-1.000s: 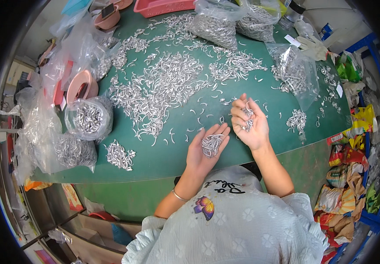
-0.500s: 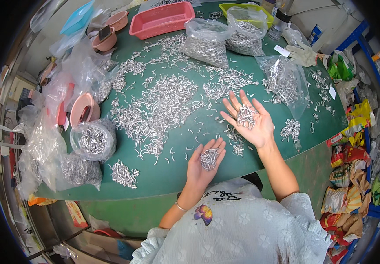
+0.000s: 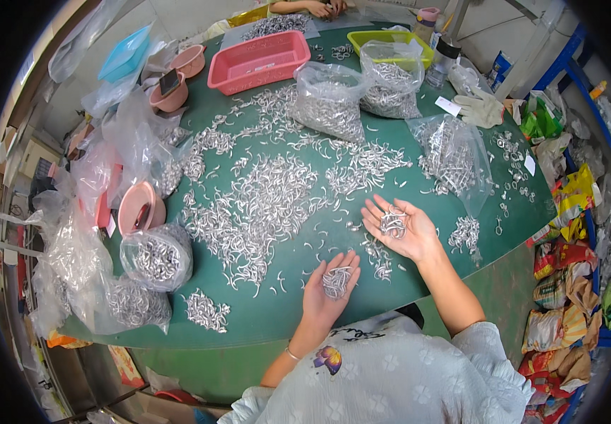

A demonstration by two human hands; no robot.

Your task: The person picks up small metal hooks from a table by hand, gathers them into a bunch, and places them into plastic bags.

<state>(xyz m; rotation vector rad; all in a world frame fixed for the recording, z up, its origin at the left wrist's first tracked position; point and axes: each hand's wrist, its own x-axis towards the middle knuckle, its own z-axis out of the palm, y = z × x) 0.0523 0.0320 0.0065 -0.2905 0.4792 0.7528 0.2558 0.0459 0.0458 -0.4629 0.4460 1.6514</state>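
Note:
My left hand point(image 3: 328, 291) lies palm up over the green table point(image 3: 277, 318), cupping a small heap of curved silver metal pieces point(image 3: 336, 281). To its right my right hand point(image 3: 401, 230) is also palm up with fingers spread, holding another little bunch of the silver pieces point(image 3: 393, 222). A broad scatter of the same silver pieces point(image 3: 263, 205) covers the table just beyond both hands. Small separate piles lie near the front edge point(image 3: 205, 311) and to the right of my right hand point(image 3: 467, 232).
Clear plastic bags of silver pieces stand at the back point(image 3: 330, 102), right point(image 3: 454, 155) and left point(image 3: 155, 256). A pink basket point(image 3: 257, 60), a yellow-green tray point(image 3: 389, 39), pink bowls point(image 3: 139, 206) and a white glove point(image 3: 481, 109) are around. Another person's hands point(image 3: 316, 7) work at the far edge.
Both hands have opened out palm up and moved apart; the right hand has gone farther right with its pieces. The view has swung, showing more of the table's far side.

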